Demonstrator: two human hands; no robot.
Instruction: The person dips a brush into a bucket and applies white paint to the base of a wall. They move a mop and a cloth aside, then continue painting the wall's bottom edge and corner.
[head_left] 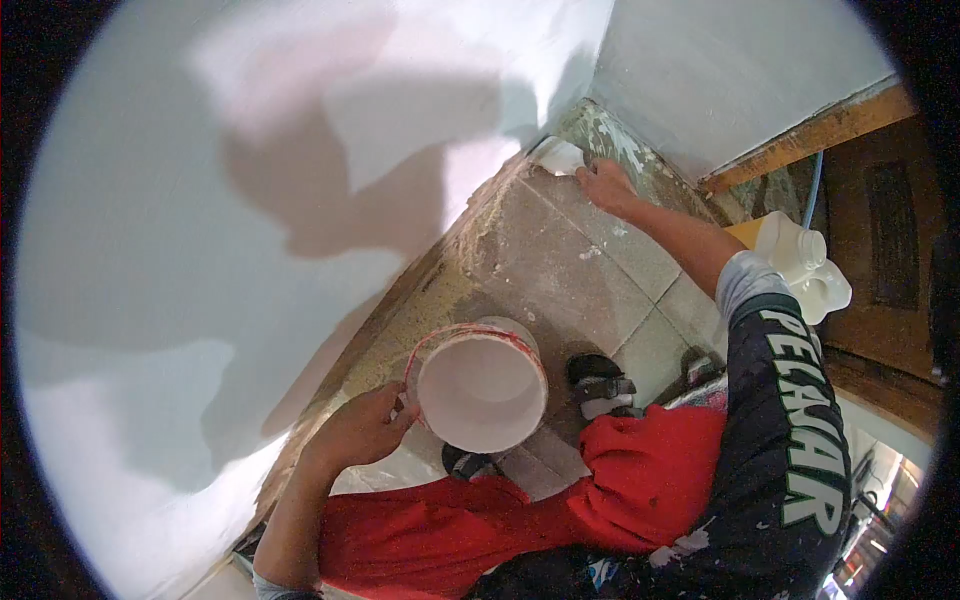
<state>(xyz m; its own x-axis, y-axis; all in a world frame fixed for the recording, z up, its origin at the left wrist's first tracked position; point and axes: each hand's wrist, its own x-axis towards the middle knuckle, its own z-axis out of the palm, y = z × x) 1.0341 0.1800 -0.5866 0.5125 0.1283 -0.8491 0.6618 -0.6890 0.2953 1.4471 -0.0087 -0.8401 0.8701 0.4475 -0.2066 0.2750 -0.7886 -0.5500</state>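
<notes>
My left hand is closed on the red handle at the left rim of a white bucket. The bucket is tipped so that its round opening faces me, and its inside looks white. My right hand reaches forward into the corner, with its fingers closed round what looks like a paintbrush. The brush has a broad, flat white head that lies low against the foot of the left wall. Its handle is mostly hidden by my fingers.
A white wall with shadows on it rises at the left, and another wall meets it in the corner. Stained floor tiles lie between. Pale plastic jugs stand at the right beside a brown wooden door.
</notes>
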